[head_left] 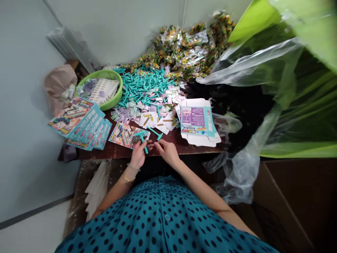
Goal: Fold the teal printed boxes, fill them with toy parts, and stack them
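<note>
My left hand [138,154] is closed around a teal plastic pickaxe toy [142,140] at the near edge of the brown table [173,142]. My right hand [167,151] rests beside it, fingers curled, touching the left hand's fingertips; a second teal pickaxe [156,133] lies just beyond it. A printed card [125,135] lies under the left hand's toy. Farther back sits a heap of teal pickaxes [143,84] and small sticker sheets [155,117].
A green bowl [117,95] with paper packets stands at the left. Printed flat boxes [81,124] are fanned at the left, folded cartons [198,123] at the right. Foil packets [189,45] pile at the back. Clear plastic bags [237,168] and a cardboard box [289,196] crowd the right.
</note>
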The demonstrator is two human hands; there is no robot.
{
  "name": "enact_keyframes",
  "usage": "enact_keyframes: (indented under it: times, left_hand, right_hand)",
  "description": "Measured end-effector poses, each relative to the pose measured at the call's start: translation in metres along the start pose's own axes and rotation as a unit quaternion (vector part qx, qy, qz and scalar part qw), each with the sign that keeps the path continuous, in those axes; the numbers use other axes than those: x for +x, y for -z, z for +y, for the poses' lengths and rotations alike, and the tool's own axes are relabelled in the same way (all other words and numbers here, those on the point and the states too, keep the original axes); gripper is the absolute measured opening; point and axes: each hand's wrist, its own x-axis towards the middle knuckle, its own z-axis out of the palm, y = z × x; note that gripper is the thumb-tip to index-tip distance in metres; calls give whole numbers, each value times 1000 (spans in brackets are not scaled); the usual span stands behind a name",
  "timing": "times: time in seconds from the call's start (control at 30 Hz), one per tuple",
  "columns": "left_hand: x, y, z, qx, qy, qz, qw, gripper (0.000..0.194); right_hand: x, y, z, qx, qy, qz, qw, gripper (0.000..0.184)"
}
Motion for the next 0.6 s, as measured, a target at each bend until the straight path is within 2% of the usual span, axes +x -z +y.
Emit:
enact_keyframes:
  times: [0.07,0.1,0.17,0.23,0.33,0.4,0.53,0.6]
  left_hand:
    - [-4,14,15,20,-10,19,1000,38]
    - [-6,20,21,30,-11,20,999,40]
    - [-12,28,32,44,-7,13,999,42]
    - [-19,33,37,52,-3,4,999,41]
    - [-32,36,35,57,-4,-9,998,35]
    - [-39,37,28,66,6,-19,998,31]
    - [-45,35,13,68,43,-36,996,29]
    - [-44,34,10,42,28,-20,998,32]
  right_hand:
    - [15,-4,12,-69,46,57,995,29]
    - [22,-9,19,-109,69,67,989,34]
    - [33,-24,32,-184,94,52,977,44]
    - [39,-39,41,-232,103,15,967,47]
    - [53,-45,43,-254,116,-6,960,48]
    - [76,-33,36,-258,105,25,960,48]
    - [144,10,14,-257,64,115,957,51]
    - [159,22,3,-206,51,140,967,49]
